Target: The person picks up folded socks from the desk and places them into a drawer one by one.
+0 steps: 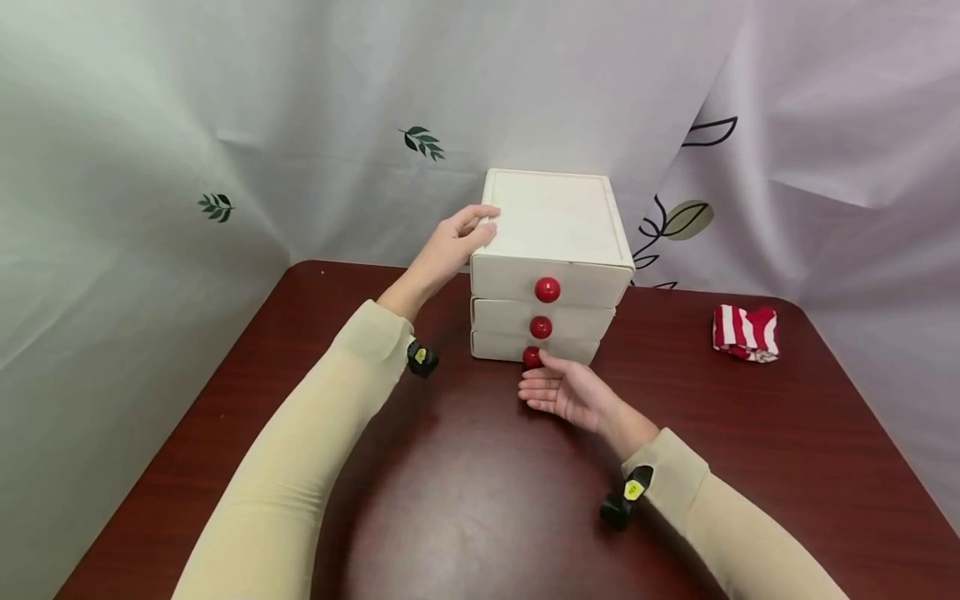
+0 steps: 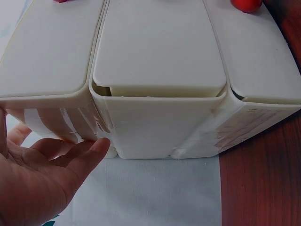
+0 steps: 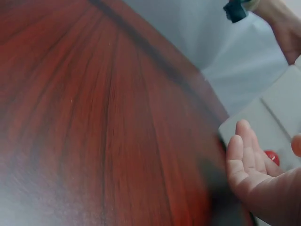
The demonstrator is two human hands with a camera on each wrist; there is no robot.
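A white three-drawer cabinet (image 1: 555, 217) stands near the back of the table, each drawer front bearing a round red knob; the top knob (image 1: 547, 289), middle knob (image 1: 541, 327) and bottom knob (image 1: 532, 357) are visible. My left hand (image 1: 457, 240) rests against the cabinet's upper left edge. In the left wrist view, its thumb (image 2: 89, 157) lies along the taped side of the cabinet. Palm turned up and fingers extended, my right hand (image 1: 566, 394) is just in front of the bottom drawer, its thumb close to the bottom knob. Whether thumb and knob touch, I cannot tell.
A folded red-and-white striped cloth (image 1: 746, 332) lies at the right of the dark red-brown table (image 1: 450, 500). Behind the table hangs a pale curtain (image 1: 337, 125) with leaf prints. Each wrist carries a small black camera.
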